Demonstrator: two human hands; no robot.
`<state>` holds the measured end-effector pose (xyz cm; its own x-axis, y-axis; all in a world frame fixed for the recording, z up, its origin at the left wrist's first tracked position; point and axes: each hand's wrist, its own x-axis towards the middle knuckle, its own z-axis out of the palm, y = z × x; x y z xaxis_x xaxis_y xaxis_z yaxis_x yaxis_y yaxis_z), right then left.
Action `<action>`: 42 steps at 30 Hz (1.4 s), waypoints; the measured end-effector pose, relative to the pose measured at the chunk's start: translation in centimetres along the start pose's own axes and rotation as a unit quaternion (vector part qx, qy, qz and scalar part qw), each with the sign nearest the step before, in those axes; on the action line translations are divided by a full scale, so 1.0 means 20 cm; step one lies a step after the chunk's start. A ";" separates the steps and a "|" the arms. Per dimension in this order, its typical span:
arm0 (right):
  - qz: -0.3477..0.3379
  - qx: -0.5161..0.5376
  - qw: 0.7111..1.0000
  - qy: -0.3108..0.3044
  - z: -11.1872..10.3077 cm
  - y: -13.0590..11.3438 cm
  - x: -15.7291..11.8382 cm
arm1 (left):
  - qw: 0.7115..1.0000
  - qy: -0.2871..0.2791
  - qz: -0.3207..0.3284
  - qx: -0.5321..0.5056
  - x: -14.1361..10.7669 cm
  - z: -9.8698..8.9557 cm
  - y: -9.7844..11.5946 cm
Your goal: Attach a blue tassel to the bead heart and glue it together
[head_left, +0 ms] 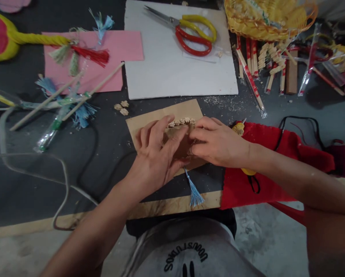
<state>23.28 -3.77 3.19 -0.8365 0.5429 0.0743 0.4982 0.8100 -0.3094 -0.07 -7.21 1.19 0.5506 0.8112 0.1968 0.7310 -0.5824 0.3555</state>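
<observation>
1. The row of knobbly cream pieces [181, 122] is lying over the brown sheet [166, 109], near its far edge, between both hands.
2. The left hand [156, 150] is standing half open, two fingertips resting at the row, thumb well apart nearer the sheet's near edge.
3. The right hand [218, 141] is bunching its fingertips at the row's right end; I cannot tell whether they are pinching anything.
4. A blue tassel [194, 193] is trailing past the sheet's near edge onto the wooden near edge of the table [111, 169].
5. Dark tabletop is showing left of the sheet, three cream crumbs [122, 108] lying by its far left corner.
6. A white board [158, 77] carrying scissors [194, 34] is blocking the far side; red cloth [264, 188] is bordering the right.
7. The right forearm is partly covering a yellow tool [238, 128].
8. The table's far right corner is crowded with wrapped chopsticks [251, 80]; a wicker basket [233, 25] there is being cut off.
</observation>
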 end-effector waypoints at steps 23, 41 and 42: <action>-0.023 -0.036 0.999 0.010 0.00 -0.03 0.00 | 0.999 0.000 0.021 0.048 0.00 -0.02 0.01; -0.005 -0.040 0.996 0.078 0.04 -0.05 -0.02 | 0.997 0.021 -0.008 0.078 -0.12 -0.14 0.08; 0.001 -0.040 0.997 0.071 0.04 -0.06 -0.03 | 0.997 0.032 -0.001 0.076 -0.14 -0.13 0.09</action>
<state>22.95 -5.17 2.73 -0.7978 0.5653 0.2094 0.5204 0.8212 -0.2341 -1.34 -10.42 3.67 0.5248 0.8117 0.2562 0.7876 -0.5773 0.2154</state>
